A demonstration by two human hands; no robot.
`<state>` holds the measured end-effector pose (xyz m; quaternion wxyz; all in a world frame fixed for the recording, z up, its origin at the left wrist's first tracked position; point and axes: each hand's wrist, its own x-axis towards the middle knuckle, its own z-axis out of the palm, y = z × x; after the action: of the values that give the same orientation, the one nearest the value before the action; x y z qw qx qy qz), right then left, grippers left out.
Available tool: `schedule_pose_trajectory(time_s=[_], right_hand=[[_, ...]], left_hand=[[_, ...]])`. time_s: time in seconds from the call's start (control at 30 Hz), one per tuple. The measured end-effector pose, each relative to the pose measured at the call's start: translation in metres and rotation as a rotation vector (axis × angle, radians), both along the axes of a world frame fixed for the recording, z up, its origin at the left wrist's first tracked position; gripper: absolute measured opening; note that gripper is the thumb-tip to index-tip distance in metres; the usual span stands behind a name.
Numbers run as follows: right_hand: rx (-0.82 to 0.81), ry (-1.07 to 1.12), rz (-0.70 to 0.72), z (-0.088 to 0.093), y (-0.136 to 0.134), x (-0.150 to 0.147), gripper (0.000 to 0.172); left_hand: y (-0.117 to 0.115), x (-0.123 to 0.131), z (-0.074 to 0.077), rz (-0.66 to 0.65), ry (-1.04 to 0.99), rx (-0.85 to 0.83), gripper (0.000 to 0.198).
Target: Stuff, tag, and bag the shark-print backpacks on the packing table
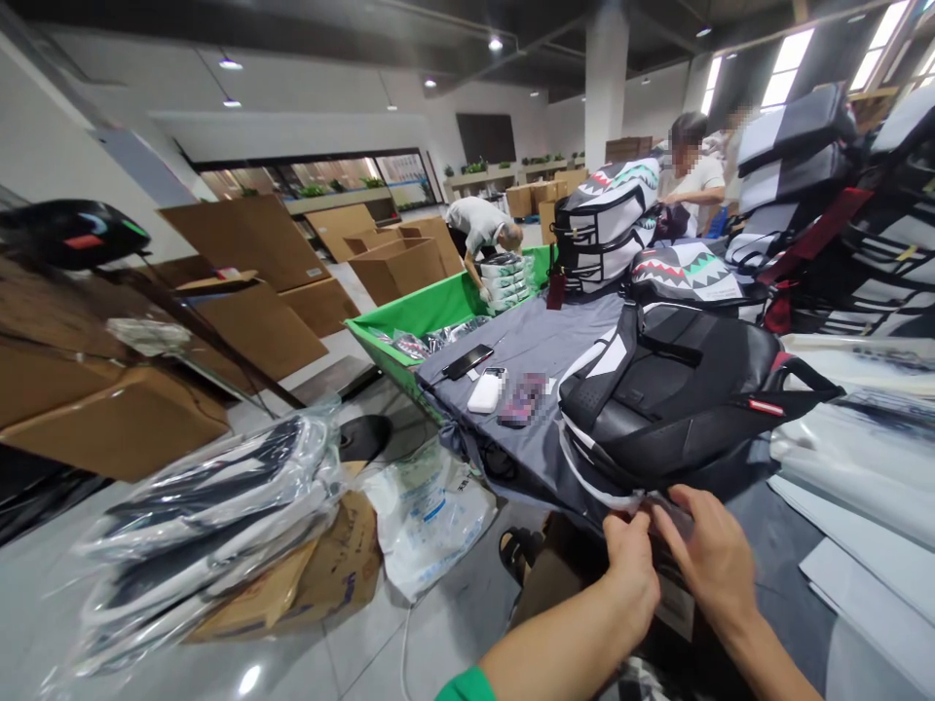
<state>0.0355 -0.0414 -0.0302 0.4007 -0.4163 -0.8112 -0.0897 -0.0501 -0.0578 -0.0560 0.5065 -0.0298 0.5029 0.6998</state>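
While the black backpack (679, 409) lies flat on the grey table (526, 341) just ahead, long axis running left to right, the left hand (632, 574) and right hand (714, 560) pinch its near edge side by side, equally close.

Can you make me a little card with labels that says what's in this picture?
Place: big room with cardboard boxes
Left hand: pinches the near edge of the backpack
Right hand: pinches the same edge, right beside the left
Table: grey cover, with a phone and a white pack on it
Floor: bagged backpacks on cardboard
Behind: green bin, and a person bending over
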Motion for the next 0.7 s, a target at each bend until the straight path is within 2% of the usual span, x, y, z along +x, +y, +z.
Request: schedule_pose_trajectory(time_s=[0.17,0.3,0.4,0.57,0.7], right_hand=[[0.066,-0.172,-0.101,-0.008,0.004,-0.016,0.020],[0.104,-0.304,-0.066,-0.002,0.002,-0.015,0.024],[0.107,-0.382,-0.044,0.004,0.002,-0.012,0.022],[0.070,-0.357,-0.047,0.004,0.004,-0.010,0.019],[0.091,-0.337,-0.055,0.000,0.005,-0.009,0.019]], left_hand=[[-0.005,-0.006,0.000,0.001,0.066,-0.035,0.024],[-0.013,-0.011,-0.001,-0.047,0.086,0.013,0.025],[-0.015,-0.013,0.002,-0.024,0.114,0.015,0.027],[-0.012,-0.014,0.011,-0.037,0.129,0.046,0.021],[-0.012,-0.016,0.011,-0.056,0.188,0.068,0.021]])
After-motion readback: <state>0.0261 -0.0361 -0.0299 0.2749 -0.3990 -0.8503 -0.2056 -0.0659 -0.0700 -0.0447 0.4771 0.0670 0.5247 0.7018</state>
